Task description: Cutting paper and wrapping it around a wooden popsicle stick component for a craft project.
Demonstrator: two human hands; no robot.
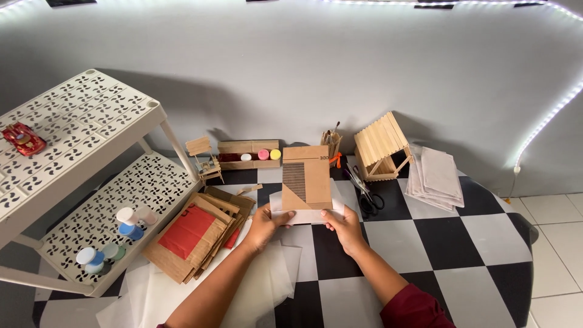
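My left hand (pixel 262 226) and my right hand (pixel 344 226) together hold a brown cardboard piece (pixel 306 176) upright over the checkered table (pixel 437 243). The cardboard has a ribbed strip down its left side and a lighter diagonal patch. A white sheet (pixel 306 214) lies along its bottom edge, pinched between my thumbs and fingers. A stack of brown cardboard pieces with a red sheet (pixel 194 234) lies just left of my left hand. Translucent white paper (pixel 267 279) lies under my left forearm.
A white perforated two-tier rack (pixel 79 133) stands at the left, with a red toy car (pixel 23 138) on top and paint pots (pixel 118 234) below. At the back are a small stick chair (pixel 203 158), a paint box (pixel 249 155), a brush cup (pixel 331 143), scissors (pixel 367 193), a stick house (pixel 381 147) and grey cloths (pixel 436 179).
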